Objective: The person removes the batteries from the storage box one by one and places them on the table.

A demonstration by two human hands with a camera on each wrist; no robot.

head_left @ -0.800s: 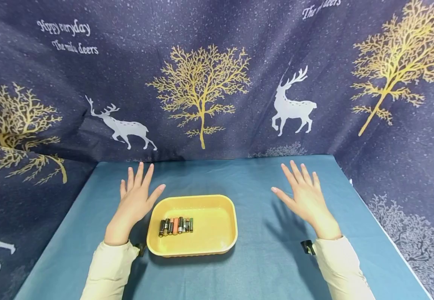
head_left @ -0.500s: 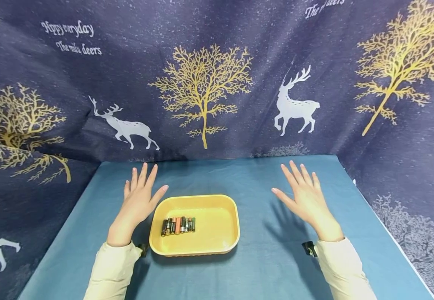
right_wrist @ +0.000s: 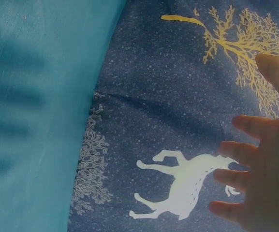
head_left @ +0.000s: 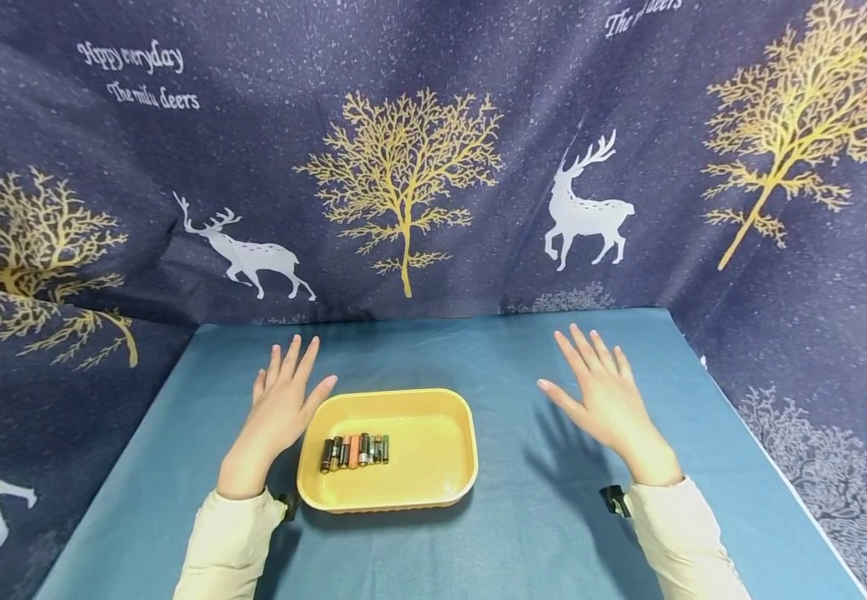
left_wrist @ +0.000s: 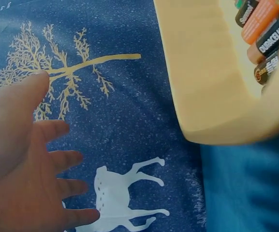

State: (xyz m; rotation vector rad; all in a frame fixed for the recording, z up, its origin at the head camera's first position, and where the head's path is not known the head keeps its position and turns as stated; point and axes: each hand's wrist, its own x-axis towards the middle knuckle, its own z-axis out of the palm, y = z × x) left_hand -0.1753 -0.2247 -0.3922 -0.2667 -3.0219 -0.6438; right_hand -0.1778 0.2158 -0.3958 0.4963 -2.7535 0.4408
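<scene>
A yellow tray (head_left: 426, 492) with rounded corners stands on the blue cloth, left of the middle. Inside it, toward its left side, several batteries (head_left: 354, 451) lie side by side in a row, mostly black with an orange one among them. My left hand (head_left: 278, 408) hovers at the tray's left edge, fingers spread and holding nothing. To the right of the tray, my right hand (head_left: 608, 400) is raised over the cloth, its fingers spread too, and it casts a shadow below. In the left wrist view, the batteries (left_wrist: 267, 38) show partly behind the tray wall, one marked Duracell.
Blue cloth (head_left: 523, 542) covers the table. Behind it and at both sides hangs a dark blue curtain (head_left: 448, 50) printed with golden trees and white deer. Black wrist cameras (head_left: 615, 500) sit at the cream sleeves (head_left: 677, 533).
Both hands have sunk slightly in the head view, the left fingertips moving a little toward the right and the right hand a little left. The tray and batteries stay put.
</scene>
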